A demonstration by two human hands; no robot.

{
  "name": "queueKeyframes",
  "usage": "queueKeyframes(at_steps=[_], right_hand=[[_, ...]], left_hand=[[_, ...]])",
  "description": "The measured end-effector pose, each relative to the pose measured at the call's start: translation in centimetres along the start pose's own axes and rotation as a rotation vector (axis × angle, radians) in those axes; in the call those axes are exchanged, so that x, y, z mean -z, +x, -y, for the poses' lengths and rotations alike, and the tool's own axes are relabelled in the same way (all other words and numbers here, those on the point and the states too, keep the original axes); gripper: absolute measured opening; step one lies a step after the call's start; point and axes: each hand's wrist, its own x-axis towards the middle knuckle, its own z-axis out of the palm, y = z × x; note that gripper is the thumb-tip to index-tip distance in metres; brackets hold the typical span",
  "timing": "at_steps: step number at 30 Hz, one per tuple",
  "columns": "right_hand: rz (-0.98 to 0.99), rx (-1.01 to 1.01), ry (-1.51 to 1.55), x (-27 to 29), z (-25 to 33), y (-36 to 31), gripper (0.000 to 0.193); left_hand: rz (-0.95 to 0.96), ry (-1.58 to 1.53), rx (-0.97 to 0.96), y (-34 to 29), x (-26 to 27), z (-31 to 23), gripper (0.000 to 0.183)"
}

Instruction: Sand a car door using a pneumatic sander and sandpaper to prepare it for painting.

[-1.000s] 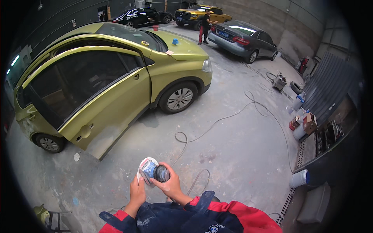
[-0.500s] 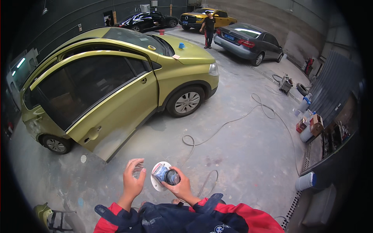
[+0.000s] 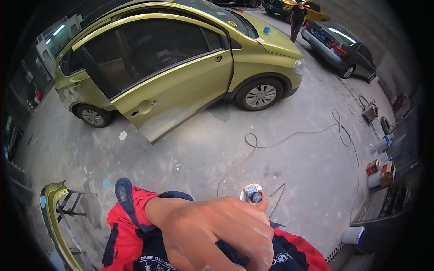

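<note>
My left hand [image 3: 203, 230] is raised close up in the lower middle, its back and bent fingers filling much of the view. Those fingers curl closed toward the lower edge; their tips, and whatever they may hold, are hidden. Behind it, my right hand [image 3: 262, 205] grips a small round sander [image 3: 256, 197] with a black top, blue body and white disc pad. Most of the right hand is covered by the left. Ahead stands a yellow-green car [image 3: 266, 63]; its front door [image 3: 172, 97] hangs ajar, with a pale sanded patch along its lower part.
A thin hose [image 3: 298, 132] loops over the floor from near the sander. At lower left a yellow-green bumper [image 3: 53, 217] rests on a black stand [image 3: 72, 203]. Buckets and boxes [image 3: 382, 174] line the right side. A person [image 3: 298, 20] stands near a dark grey car [image 3: 337, 45].
My left hand has risen from beside the sander to close before the camera, its fingers now curled. The sander stays in my right hand. The view has swung left and down.
</note>
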Motion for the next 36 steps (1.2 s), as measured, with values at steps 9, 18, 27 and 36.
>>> queueKeyframes(at_steps=[9, 18, 27, 36], right_hand=[[0.041, -0.256, -0.208, 2.1, -7.5, -4.8, 0.07], [0.209, -0.144, -0.288, 2.6, -11.1, -6.3, 0.07], [0.325, -0.025, -0.232, -0.1, -8.5, -4.7, 0.075], [0.37, 0.015, -0.329, 1.1, -6.8, -5.4, 0.072]], left_hand=[[-0.08, -0.029, -0.07, -0.6, -1.6, 0.3, 0.035], [-0.084, -0.078, -0.019, -1.0, -2.0, -0.1, 0.042], [0.144, -0.104, -0.009, -0.2, 0.0, -0.6, 0.029], [-0.087, 0.971, 0.022, 1.9, 6.7, -8.3, 0.025]])
